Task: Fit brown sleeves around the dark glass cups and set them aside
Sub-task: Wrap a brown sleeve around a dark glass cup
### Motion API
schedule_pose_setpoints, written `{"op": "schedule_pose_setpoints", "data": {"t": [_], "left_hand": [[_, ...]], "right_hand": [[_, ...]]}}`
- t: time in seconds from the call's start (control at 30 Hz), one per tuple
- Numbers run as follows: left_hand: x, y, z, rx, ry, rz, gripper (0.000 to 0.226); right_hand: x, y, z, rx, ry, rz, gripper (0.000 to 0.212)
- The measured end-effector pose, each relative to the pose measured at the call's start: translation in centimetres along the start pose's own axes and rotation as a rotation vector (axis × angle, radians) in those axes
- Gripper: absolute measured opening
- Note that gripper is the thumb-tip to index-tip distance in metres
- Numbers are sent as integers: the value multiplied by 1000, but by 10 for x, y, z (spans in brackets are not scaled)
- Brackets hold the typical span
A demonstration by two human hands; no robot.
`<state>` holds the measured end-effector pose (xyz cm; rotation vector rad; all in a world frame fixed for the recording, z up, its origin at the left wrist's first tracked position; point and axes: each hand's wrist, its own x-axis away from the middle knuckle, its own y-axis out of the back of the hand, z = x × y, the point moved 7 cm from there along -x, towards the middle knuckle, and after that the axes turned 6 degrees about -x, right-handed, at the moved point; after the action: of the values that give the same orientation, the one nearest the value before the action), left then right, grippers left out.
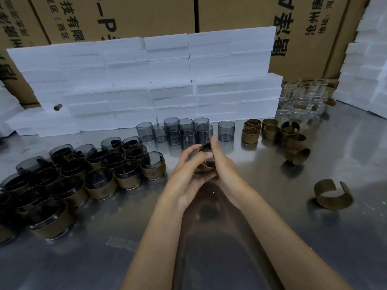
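Observation:
Both hands meet above the middle of the steel table (261,237). My left hand (188,174) and my right hand (222,164) together hold a dark glass cup with a brown sleeve (206,155) around it, tilted on its side. Several bare dark glass cups (184,131) stand in a cluster just beyond the hands. Sleeved cups (100,164) fill the table's left side. Loose brown sleeves (272,130) lie at the right, and one open sleeve (333,195) sits alone nearer me.
White foam blocks (167,84) are stacked as a wall along the back, with more at the right edge (366,70). Cardboard cartons (125,15) stand behind them. Clear glass beakers (303,99) crowd the back right corner.

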<state>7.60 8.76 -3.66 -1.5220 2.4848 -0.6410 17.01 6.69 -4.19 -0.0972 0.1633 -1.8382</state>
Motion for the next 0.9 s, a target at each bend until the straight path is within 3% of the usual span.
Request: {"op": "schedule_pose_setpoints", "data": {"t": [0.17, 0.33, 0.43, 0.6, 0.7, 0.77, 0.9], "left_hand": [[0, 0, -1, -24, 0, 23, 62], [-1, -6, 4, -9, -5, 69, 48], [-2, -10, 3, -84, -30, 91, 49], [-3, -2, -1, -256, -31, -91, 49], [-1, 10, -5, -472, -65, -312, 61], [2, 16, -11, -425, -103, -396, 50], [1, 14, -14, -207, -69, -290, 28]], "right_hand": [[4, 2, 3, -15, 45, -63, 97], [7, 20, 2, -78, 120, -279, 58], [7, 23, 3, -40, 110, -327, 51], [13, 13, 6, 33, 209, -377, 47], [18, 5, 7, 135, 265, -362, 44], [18, -3, 4, 167, 242, -296, 50], [12, 2, 2, -122, -14, -255, 42]]}}
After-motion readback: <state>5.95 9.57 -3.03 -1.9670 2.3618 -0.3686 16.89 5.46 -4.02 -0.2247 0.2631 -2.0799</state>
